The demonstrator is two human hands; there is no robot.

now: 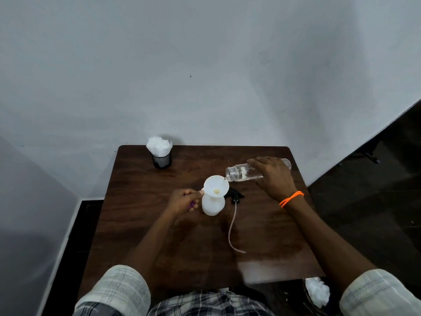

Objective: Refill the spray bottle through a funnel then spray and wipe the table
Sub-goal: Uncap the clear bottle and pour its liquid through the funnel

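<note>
Here we hold the clear bottle (252, 171) in our right hand (273, 176), fingers wrapped over its middle, the bottle tipped nearly flat with its open mouth at the right rim of the white funnel (216, 186). A little clear liquid lies along the lower side of the bottle; we cannot tell whether any is running out. The funnel sits in the neck of the white spray bottle (213, 205), which stands upright near the middle of the dark wooden table (262, 236). Our left hand (185, 200) is just left of the spray bottle, fingers curled, thumb and forefinger pinching the small tab on the funnel's left rim; something purple shows under the palm, too hidden to identify. The black spray head (234, 195) lies on the table just right of the spray bottle, partly behind it, and its pale dip tube (231, 231) curves toward us across the wood. A black mesh cup (161, 160) stuffed with white tissue (159, 145) stands at the far left corner, well apart from the work. An orange band (291, 199) circles our right wrist. Crumpled white tissue sits in a bin (316, 293) below the table's near right corner.
</note>
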